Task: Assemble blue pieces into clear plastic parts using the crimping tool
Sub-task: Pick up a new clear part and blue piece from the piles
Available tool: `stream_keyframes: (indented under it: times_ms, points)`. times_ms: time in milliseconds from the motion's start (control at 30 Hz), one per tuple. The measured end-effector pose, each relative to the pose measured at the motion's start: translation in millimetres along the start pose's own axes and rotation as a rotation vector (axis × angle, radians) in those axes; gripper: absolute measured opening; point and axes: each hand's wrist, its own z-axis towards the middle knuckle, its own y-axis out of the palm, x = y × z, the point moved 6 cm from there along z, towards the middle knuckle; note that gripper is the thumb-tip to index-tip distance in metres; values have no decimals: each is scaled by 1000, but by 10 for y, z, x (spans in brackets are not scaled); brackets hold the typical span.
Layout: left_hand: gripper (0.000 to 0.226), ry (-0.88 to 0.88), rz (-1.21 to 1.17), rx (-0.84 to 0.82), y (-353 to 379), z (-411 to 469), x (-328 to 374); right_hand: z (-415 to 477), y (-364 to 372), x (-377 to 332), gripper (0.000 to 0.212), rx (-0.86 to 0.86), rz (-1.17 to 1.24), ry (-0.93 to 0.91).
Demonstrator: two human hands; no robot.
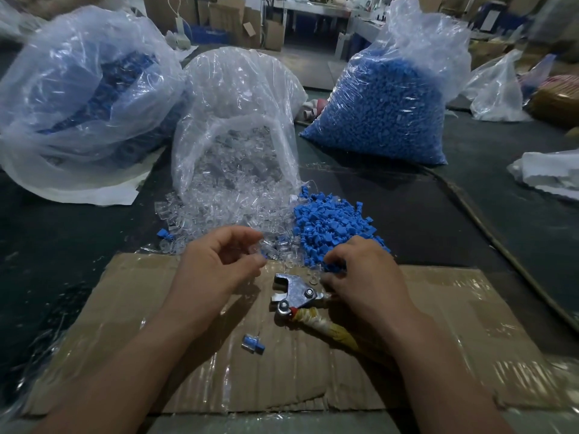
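**A:** What's laid out, biggest first?

**B:** Three plastic sacks stand at the back. The left sack (84,98) has dark blue contents I can't make out. The middle sack (238,89) spills clear parts, and the right sack (385,104) is packed with blue pieces. In front lies a taped cardboard sheet (454,346) as a work mat. At its far edge sits a heap of clear parts (216,211), and touching that on the right is a heap of blue pieces (332,220).

**A:** And the hands?

**B:** The left hand (216,261) hovers at the clear heap, thumb and fingers curled in on what looks like one clear part (262,252). The right hand (363,274) has its fingers curled down into the near edge of the blue heap. I can't tell whether it has a piece pinched.

**A:** The tool?

**B:** The crimping tool (296,296) lies on the cardboard between the hands, and nobody holds it. Its metal head points at the heaps and its yellow-wrapped handle runs under the right wrist. One finished piece (253,343) lies on the mat nearer the person, to the tool's left.

**A:** How to do this step well?

**B:** I judge it's the pick-up. Take a single blue piece, not a clump, and turn its stem toward the clear part's opening. Seat it straight by hand before reaching for the tool. A crooked start would probably crimp askew.
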Motion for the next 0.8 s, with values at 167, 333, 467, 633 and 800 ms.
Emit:
stream_keyframes:
  times_ms: [167,333,467,633,800]
  points:
    - [19,-36,-151,-51,-10,16,-58,19,10,-11,20,28,14,0]
    - [22,-63,-248,-115,9,39,-115,11,-41,35,14,66,67,-5]
    - [25,-49,-273,-148,48,32,-115,4,-82,53,10,120,124,-8]
    - [26,-60,-253,-155,57,36,-128,-30,-155,29,9,208,297,-25]
    - [17,-104,-336,-137,90,32,-129,-87,-174,-72,24,177,674,7]
